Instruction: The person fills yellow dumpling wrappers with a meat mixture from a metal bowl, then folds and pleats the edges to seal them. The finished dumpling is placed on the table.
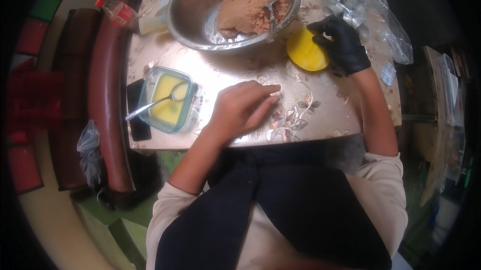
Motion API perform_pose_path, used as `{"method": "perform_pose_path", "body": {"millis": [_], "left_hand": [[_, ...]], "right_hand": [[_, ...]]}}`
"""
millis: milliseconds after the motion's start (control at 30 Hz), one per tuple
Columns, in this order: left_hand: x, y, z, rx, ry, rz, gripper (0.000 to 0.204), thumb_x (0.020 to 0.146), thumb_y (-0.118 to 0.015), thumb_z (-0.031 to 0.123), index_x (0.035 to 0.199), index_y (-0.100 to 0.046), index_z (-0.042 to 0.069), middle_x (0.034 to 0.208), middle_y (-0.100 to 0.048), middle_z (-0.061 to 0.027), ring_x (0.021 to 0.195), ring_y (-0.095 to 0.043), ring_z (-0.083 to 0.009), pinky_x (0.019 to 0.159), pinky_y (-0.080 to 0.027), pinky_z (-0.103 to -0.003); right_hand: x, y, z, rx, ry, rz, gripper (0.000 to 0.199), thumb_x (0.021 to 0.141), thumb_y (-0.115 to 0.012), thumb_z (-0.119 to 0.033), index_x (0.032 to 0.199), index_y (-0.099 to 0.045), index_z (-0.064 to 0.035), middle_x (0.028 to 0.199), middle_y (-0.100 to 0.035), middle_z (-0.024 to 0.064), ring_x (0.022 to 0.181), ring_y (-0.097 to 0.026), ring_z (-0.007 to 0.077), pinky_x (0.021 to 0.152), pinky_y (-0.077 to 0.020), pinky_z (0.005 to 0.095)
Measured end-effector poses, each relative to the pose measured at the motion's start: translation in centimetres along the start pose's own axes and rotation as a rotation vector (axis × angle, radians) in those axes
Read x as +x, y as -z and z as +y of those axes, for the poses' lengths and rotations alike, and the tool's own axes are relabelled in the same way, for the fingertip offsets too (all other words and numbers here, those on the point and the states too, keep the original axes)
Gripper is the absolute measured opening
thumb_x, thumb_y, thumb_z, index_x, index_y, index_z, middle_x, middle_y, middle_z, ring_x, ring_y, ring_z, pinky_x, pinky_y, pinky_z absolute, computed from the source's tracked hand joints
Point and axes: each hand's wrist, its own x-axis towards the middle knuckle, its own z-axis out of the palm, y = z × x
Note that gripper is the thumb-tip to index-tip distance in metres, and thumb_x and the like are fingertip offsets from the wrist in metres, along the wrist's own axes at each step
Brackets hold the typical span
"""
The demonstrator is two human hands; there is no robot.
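My right hand point(341, 44), in a black glove, pinches the edge of a flat, round yellow disc point(307, 52) at the table's right side. Whether the disc is one sheet or a stack I cannot tell. Bare and empty, my left hand point(244, 107) hovers low over or rests on the table's near middle, index finger stretched out and thumb apart from it. Beyond both hands stands a large metal bowl point(183, 32) holding a mound of pinkish ground meat mix point(245, 13). A spoon point(272, 17) is stuck in the mix, near the bowl's right side.
To the left, a glass container point(188, 112) of yellow liquid has a spoon point(155, 105) across it, beside a dark phone point(138, 119). A red-capped plastic bottle point(120, 13) lies at the far left. Clear plastic bags point(373, 12) and foil cups point(350, 14) crowd the far right.
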Motion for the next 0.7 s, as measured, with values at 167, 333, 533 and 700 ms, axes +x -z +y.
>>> {"method": "perform_pose_path", "body": {"millis": [167, 333, 533, 700], "left_hand": [[0.3, -0.1, 0.1, 0.035, 0.011, 0.006, 0.012, 0.081, -0.070, 0.012, 0.092, -0.071, 0.007, 0.071, -0.064, -0.0097, 0.060, -0.061, -0.0235, 0.056, -0.049, -0.032], [0.3, 0.0, 0.3, 0.035, 0.023, -0.014, 0.012, 0.081, -0.069, 0.010, 0.092, -0.071, 0.006, 0.071, -0.064, -0.0100, 0.060, -0.061, -0.0235, 0.056, -0.049, -0.032], [0.2, 0.1, 0.2, 0.031, 0.040, -0.030, 0.012, 0.081, -0.069, 0.009, 0.092, -0.071, 0.006, 0.072, -0.064, -0.0103, 0.061, -0.062, -0.0235, 0.056, -0.049, -0.032], [0.2, 0.1, -0.1, 0.039, 0.019, -0.038, 0.013, 0.080, -0.070, 0.010, 0.093, -0.071, 0.006, 0.073, -0.065, -0.0104, 0.062, -0.062, -0.0235, 0.057, -0.049, -0.032]], "right_hand": [[0.1, -0.2, 0.6, 0.136, -0.051, 0.035, 0.028, 0.078, -0.070, 0.000, 0.104, -0.071, -0.0115, 0.092, -0.067, 0.0082, 0.084, -0.065, 0.0229, 0.079, -0.0509, 0.0310], [0.1, 0.1, 0.3, -0.015, 0.041, 0.034, 0.028, 0.078, -0.070, -0.003, 0.105, -0.071, -0.0120, 0.089, -0.065, 0.0092, 0.083, -0.062, 0.0256, 0.077, -0.0502, 0.0332], [-0.1, 0.1, -0.6, -0.116, 0.140, 0.051, 0.026, 0.079, -0.073, -0.012, 0.105, -0.071, -0.0136, 0.093, -0.062, 0.0094, 0.086, -0.059, 0.0288, 0.079, -0.0477, 0.0363], [0.0, 0.4, -1.2, -0.085, 0.056, -0.011, 0.028, 0.078, -0.073, -0.015, 0.107, -0.071, -0.0159, 0.096, -0.062, 0.0081, 0.091, -0.059, 0.0276, 0.086, -0.0462, 0.0371]]}}
